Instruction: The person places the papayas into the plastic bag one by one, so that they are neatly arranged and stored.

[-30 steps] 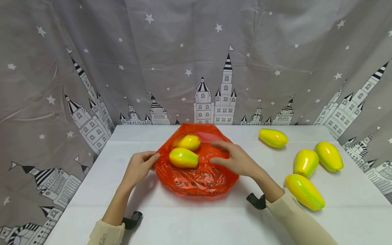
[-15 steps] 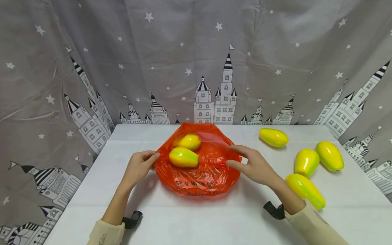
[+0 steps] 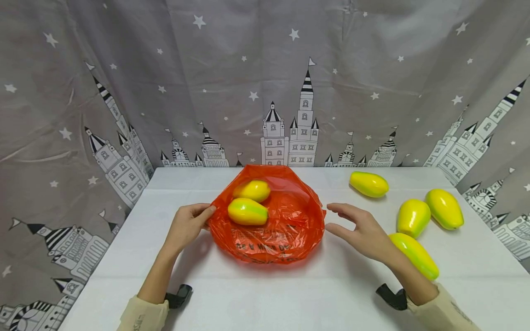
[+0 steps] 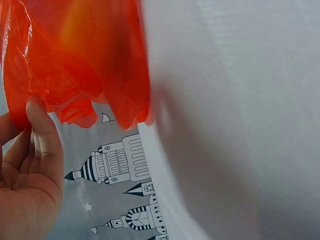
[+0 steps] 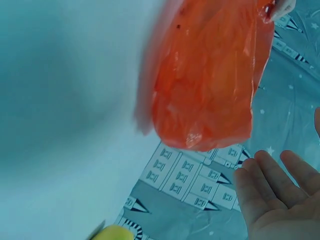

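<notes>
A red plastic bag (image 3: pixel 298 207) with dark print lies spread with its mouth upward on the white table. Inside it, on the left side, are two yellow-green papayas, one nearer (image 3: pixel 247 212) and one behind it (image 3: pixel 253 191). My left hand (image 3: pixel 188 225) pinches the bag's left rim between thumb and fingers; the left wrist view shows the red film (image 4: pixel 55 60) caught there. To the right of the bag, my right hand (image 3: pixel 362 230) hangs apart from it, thumb and fingers spread and holding nothing. The right wrist view shows its extended fingers (image 5: pixel 270 185) beside the bag.
Several more papayas lie on the table's right: one at the back (image 3: pixel 369 184), two side by side (image 3: pixel 414 218) (image 3: pixel 444 209), and one (image 3: pixel 416 255) partly behind my right forearm. A grey curtain (image 3: pixel 232 55) printed with castles hangs behind the white table (image 3: pixel 265 299).
My right hand has drawn out of the bag's mouth and moved right, past its right rim, with nothing in it. The left hand and both papayas in the bag have stayed put.
</notes>
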